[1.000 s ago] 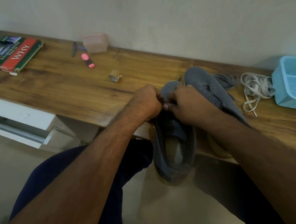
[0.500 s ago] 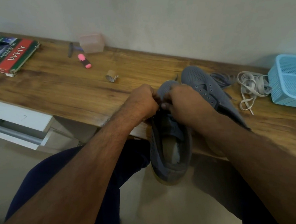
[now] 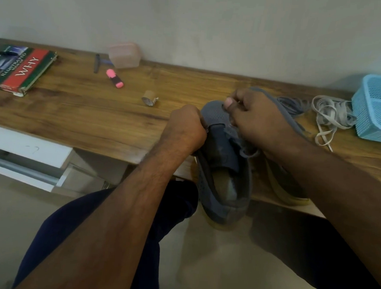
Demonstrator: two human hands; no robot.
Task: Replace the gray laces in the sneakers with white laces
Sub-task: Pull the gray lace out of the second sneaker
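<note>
We have the grey mesh sneaker (image 3: 222, 168) propped with its toe on the edge of the wooden worktop (image 3: 98, 112) and its heel hanging over our lap. Our left hand (image 3: 186, 128) is curled tight against the sneaker's left side near the eyelets; what it grips is hidden. Our right hand (image 3: 251, 116) is raised over the toe with thumb and fingers pinched together, seemingly on a lace end, though the lace itself is too blurred to make out. The second grey sneaker (image 3: 293, 119) lies just behind, under our right arm. A bundle of grey laces (image 3: 292, 104) and a loose heap of pale white flat laces (image 3: 330, 117) rest beside the light blue plastic basket (image 3: 379, 109).

We judge this to be work at the lowest eyelets of the first sneaker. Next we likely need to draw the pinched end clear while the left hand steadies the upper.
</note>
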